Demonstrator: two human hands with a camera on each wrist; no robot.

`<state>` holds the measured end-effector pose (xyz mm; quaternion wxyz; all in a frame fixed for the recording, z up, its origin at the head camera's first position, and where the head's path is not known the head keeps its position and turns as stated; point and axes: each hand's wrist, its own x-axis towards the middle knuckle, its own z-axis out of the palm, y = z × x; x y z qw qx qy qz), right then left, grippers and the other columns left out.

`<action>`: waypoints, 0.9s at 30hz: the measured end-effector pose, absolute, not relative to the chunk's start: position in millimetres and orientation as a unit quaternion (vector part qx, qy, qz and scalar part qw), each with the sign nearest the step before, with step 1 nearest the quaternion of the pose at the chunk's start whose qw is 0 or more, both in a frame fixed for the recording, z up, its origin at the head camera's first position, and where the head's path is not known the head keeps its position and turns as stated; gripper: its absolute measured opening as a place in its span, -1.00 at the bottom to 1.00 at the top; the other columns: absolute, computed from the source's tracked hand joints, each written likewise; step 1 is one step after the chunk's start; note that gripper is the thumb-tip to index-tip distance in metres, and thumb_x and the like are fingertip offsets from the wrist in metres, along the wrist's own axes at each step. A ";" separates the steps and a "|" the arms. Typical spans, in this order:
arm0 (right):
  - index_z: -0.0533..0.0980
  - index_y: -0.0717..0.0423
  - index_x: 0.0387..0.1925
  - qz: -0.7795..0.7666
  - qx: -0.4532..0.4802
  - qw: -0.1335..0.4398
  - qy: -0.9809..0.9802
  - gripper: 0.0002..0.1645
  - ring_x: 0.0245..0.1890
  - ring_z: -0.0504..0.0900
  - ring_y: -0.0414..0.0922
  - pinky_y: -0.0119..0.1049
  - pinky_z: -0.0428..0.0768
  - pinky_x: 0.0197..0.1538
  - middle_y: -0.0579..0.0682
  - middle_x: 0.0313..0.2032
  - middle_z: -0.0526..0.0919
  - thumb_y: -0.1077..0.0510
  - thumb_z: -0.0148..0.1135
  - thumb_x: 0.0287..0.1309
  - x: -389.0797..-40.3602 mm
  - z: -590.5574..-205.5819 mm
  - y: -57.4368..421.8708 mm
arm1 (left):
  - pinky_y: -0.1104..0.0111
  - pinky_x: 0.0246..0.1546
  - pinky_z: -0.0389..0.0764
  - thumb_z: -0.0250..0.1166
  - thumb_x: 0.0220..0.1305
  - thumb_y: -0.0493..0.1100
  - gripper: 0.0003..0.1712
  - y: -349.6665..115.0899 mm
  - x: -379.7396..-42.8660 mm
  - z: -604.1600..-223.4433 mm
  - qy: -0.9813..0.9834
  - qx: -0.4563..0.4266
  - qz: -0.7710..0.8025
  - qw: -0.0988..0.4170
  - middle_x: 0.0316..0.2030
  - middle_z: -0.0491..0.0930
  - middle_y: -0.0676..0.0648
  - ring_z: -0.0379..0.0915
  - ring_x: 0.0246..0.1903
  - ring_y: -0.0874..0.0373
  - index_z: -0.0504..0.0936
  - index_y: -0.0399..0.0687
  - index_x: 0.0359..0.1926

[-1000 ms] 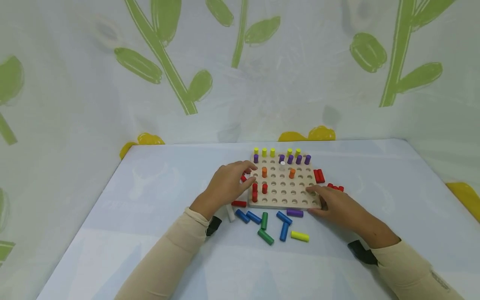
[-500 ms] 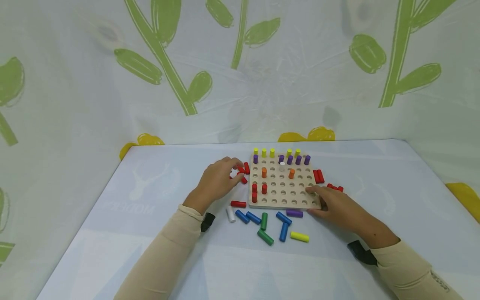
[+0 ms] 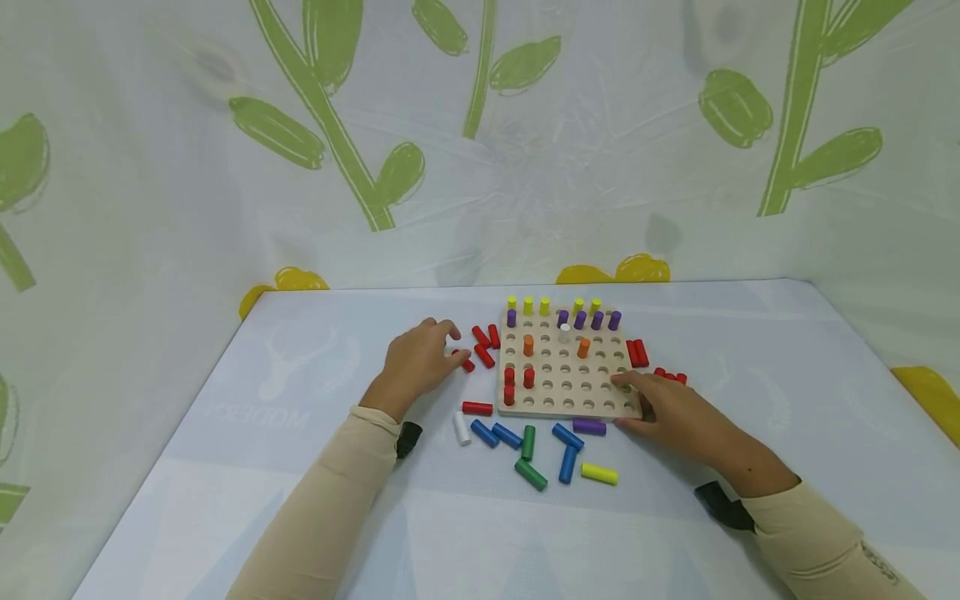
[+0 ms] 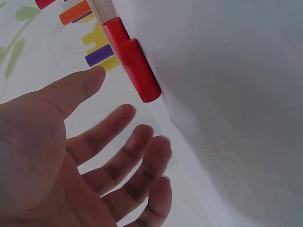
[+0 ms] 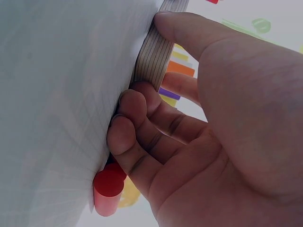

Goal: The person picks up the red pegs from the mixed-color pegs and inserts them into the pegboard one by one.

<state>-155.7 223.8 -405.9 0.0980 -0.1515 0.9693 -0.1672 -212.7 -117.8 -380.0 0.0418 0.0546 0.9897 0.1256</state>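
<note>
Nearest on the worktop (image 3: 480, 533), a yellow peg (image 3: 599, 473), two green pegs (image 3: 531, 475), four blue pegs (image 3: 567, 464), a purple peg (image 3: 589, 427), a white peg (image 3: 461, 428) and a red peg (image 3: 477, 408) lie on their sides, scattered at varied angles in front of the board, probably just handy there. The right hand (image 3: 667, 410) grips the board (image 3: 557, 377) at its near right corner: thumb against the front edge, forefinger over the top, the other fingers curled low along the side. That hold looks meant to steady the board, which lies flat, rather than to lift it. The left hand (image 3: 415, 360), fingers loosely bent and holding nothing, is beside the board's left edge, next to four loose red pegs (image 3: 483, 356); from above its thumb meets the nearest one, though I cannot tell whether they touch. Past the right edge lie a pair of red pegs (image 3: 633, 353) and a small red group (image 3: 671, 377). On the board, three upright red pegs (image 3: 528, 378) fill near-left holes; beyond stand two orange pegs (image 3: 528, 345) and an upright white peg (image 3: 565, 333), then five upright purple pegs (image 3: 581, 320) and, farthest, five upright yellow pegs (image 3: 545, 306), the rows seemingly grouped by colour.
</note>
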 end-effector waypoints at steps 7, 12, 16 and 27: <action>0.42 0.09 0.33 -0.170 -0.146 0.098 0.969 -0.18 0.12 0.56 0.09 0.11 0.54 0.23 0.23 0.25 0.54 -0.08 0.49 0.08 -154.6 -402.0 223.4 | 0.15 -0.08 0.66 0.35 0.27 0.20 -0.45 -117.1 -213.4 -381.7 0.990 0.035 0.110 0.083 -0.02 0.66 -0.10 0.58 -0.17 0.04 0.62 0.01 0.15; 0.41 0.09 0.34 -0.171 -0.143 0.101 0.970 -0.17 0.15 0.56 0.12 0.12 0.54 0.23 0.24 0.26 0.53 -0.07 0.49 0.09 -153.6 -399.8 223.2 | 0.12 -0.03 0.66 0.34 0.26 0.22 -0.42 -116.1 -214.0 -382.1 0.990 0.036 0.107 0.084 -0.01 0.67 -0.10 0.59 -0.11 0.02 0.62 -0.02 0.15; 0.40 0.09 0.34 -0.169 -0.143 0.099 0.970 -0.17 0.10 0.57 0.09 0.10 0.56 0.21 0.24 0.25 0.54 -0.06 0.49 0.09 -153.1 -399.0 223.6 | 0.15 -0.08 0.66 0.36 0.24 0.22 -0.44 -115.7 -214.6 -382.4 0.990 0.040 0.108 0.080 -0.05 0.67 -0.10 0.58 -0.15 0.04 0.66 -0.03 0.10; 0.41 0.09 0.34 -0.182 -0.140 0.110 0.967 -0.17 -0.12 0.52 -0.07 -0.05 0.65 0.10 0.10 0.03 0.63 -0.06 0.49 0.08 -153.5 -403.2 223.8 | 0.20 -0.14 0.65 0.41 0.20 0.20 -0.50 -116.0 -212.1 -384.6 0.989 0.037 0.117 0.082 -0.14 0.67 -0.08 0.55 -0.19 0.07 0.71 -0.05 -0.02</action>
